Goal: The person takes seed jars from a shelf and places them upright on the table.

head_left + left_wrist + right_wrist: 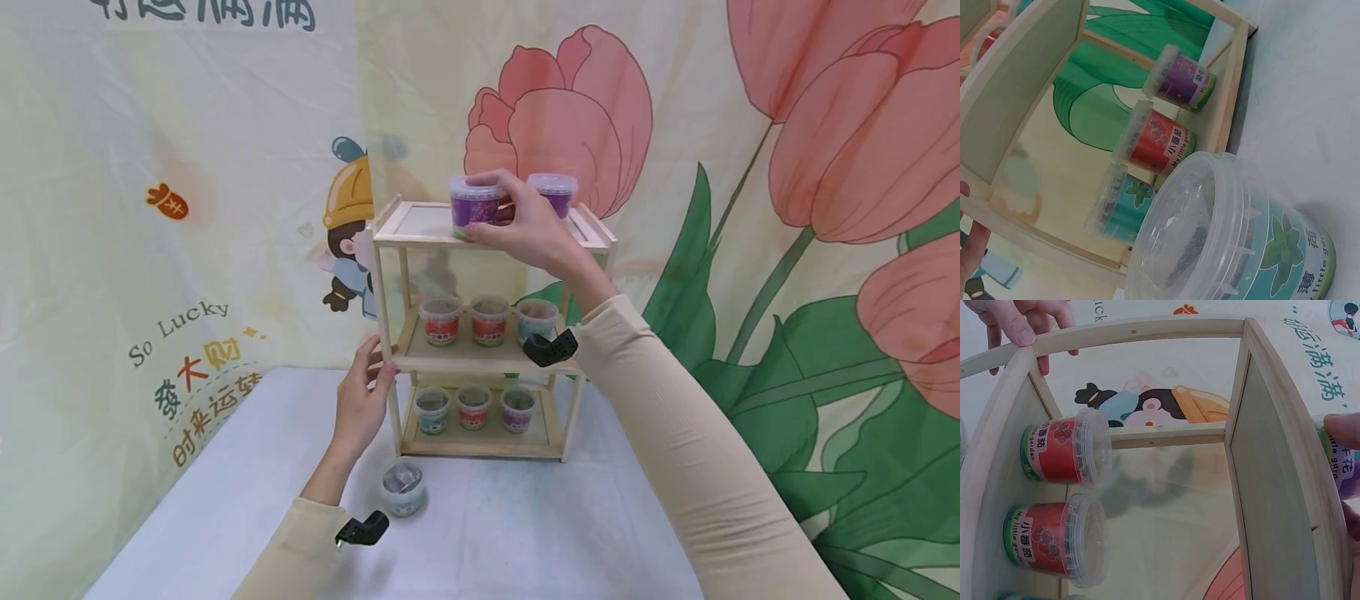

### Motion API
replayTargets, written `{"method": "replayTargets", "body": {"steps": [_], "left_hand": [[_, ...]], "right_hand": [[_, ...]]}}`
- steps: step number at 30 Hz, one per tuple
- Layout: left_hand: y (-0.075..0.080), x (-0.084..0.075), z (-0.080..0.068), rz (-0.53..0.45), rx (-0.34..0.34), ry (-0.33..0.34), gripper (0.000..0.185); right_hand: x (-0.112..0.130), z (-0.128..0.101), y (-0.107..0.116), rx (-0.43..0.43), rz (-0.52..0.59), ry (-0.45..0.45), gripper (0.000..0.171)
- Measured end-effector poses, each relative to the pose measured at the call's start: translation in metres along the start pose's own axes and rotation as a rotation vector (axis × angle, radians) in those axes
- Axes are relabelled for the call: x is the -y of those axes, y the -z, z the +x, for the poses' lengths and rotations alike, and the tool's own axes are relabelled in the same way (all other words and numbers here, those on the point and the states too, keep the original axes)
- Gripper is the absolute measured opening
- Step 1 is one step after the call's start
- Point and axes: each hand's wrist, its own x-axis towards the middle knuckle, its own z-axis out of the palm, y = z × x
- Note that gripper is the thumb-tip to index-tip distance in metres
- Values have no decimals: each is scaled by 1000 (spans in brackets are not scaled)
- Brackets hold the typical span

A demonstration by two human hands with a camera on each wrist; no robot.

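Note:
Over the top shelf of a small wooden rack (465, 364), my right hand (536, 229) grips a purple lidded tub (462, 208), thumb low on its front and fingers round its upper side. To the right, partly behind the hand, stands a second purple tub (557, 198). My left hand (360, 404) holds the rack's left post at middle-shelf height, thumb in front and fingers round the outer side; the right wrist view shows these fingers (1019, 331) on the frame. Nearest the left forearm, a teal tub (1285, 250) with a clear lid stands on the table.
Two red tubs (440, 323) and a teal one (537, 318) fill a row on the middle shelf. Below them stand a teal tub (432, 412), a red tub (474, 410) and a purple tub (517, 412). A white cloth (585, 533) covers the table; a printed curtain (247, 167) hangs behind.

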Motion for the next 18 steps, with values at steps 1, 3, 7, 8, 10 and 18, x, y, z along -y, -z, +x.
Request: {"method": "replayTargets", "body": {"steps": [1,3,7,8,10,18], "left_hand": [[0,0,0,2,1,-1,51],[1,-1,-1,4,0,0,50],[1,-2,-1,7,-6,4,50],[1,-2,-1,6,-8,6,50],[1,-3,-2,6,-9,9,50],[0,-6,-3,15,-11,19,50]], "right_hand": [[0,0,0,0,-3,6,64],[1,-1,0,0,-7,16,64],[2,-1,0,4,-22,36,63],[2,-1,0,5,-27,39,62],[2,-2,-1,5,-46,42,62],[7,-4,-1,2,-100,40,61]]}}
